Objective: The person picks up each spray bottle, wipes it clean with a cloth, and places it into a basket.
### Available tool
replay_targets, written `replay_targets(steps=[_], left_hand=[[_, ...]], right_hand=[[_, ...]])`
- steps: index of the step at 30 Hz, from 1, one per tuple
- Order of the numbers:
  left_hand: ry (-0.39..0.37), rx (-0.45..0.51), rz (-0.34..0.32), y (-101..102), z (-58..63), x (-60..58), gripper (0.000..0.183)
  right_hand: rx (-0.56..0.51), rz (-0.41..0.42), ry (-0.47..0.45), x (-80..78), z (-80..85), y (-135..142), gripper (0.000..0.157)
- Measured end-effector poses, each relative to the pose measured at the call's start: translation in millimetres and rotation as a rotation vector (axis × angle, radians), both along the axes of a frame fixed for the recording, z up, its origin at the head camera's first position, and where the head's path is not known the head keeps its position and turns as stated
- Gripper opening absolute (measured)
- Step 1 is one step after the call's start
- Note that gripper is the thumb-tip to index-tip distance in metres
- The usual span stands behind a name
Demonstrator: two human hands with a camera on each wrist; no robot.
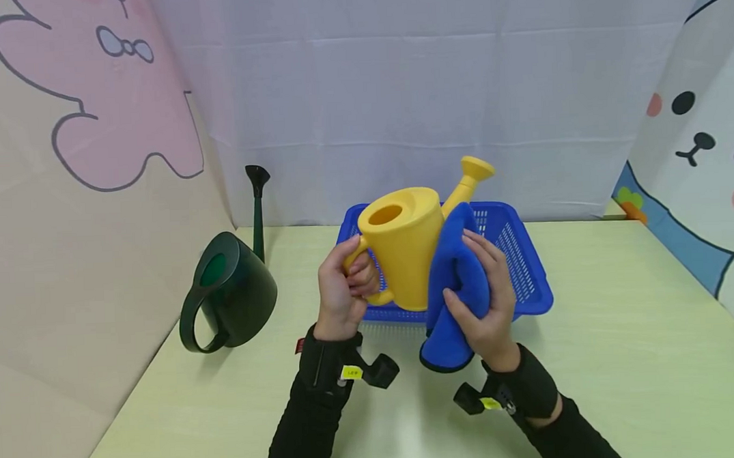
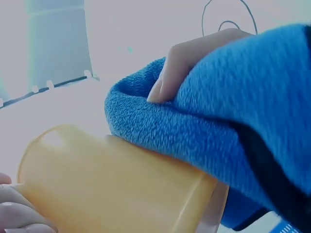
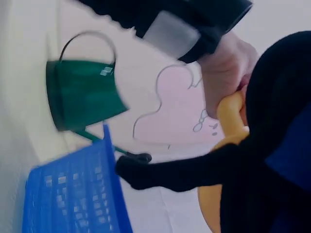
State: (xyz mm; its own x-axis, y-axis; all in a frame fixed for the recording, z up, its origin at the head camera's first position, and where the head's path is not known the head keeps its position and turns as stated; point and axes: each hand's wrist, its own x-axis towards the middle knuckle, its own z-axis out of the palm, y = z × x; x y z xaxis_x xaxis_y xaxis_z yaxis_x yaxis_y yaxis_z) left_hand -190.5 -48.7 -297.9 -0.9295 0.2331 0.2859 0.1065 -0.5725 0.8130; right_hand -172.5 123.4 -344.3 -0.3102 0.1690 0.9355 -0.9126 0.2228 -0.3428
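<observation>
My left hand (image 1: 343, 288) grips the handle of a yellow watering can (image 1: 407, 248), holding it up in front of the basket with its spout pointing right. In my right hand (image 1: 490, 299) is a folded blue cloth (image 1: 448, 338) with a dark edge, pressed to the can's right side below the spout. The left wrist view shows the fluffy cloth (image 2: 160, 131) lying against the yellow can wall (image 2: 107, 184). Part of the right fingers is hidden in the cloth's folds.
Behind the can, a blue plastic basket (image 1: 532, 283) rests on the pale table (image 1: 625, 354). A dark green watering can (image 1: 244, 303) stands at the left, its spout toward the back. White curtain (image 1: 361, 99) and printed cartoon panels enclose the table.
</observation>
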Motion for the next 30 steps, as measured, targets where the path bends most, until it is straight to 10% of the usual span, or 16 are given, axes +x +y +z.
replay_targets(steps=[12, 19, 30], left_hand=[[-0.004, 0.022, 0.007, -1, 0.0, -0.9, 0.041], [-0.039, 0.105, -0.045, 1, 0.4, -0.2, 0.04], [-0.002, 0.031, -0.012, 1, -1.1, -1.6, 0.041]], right_hand=[[0.4, -0.414, 0.396, 3.6, -7.3, -20, 0.042], [0.661, -0.501, 0.488, 11.4, -11.6, -29, 0.043], [0.322, -0.311, 0.369, 4.1, -4.6, -18, 0.041]])
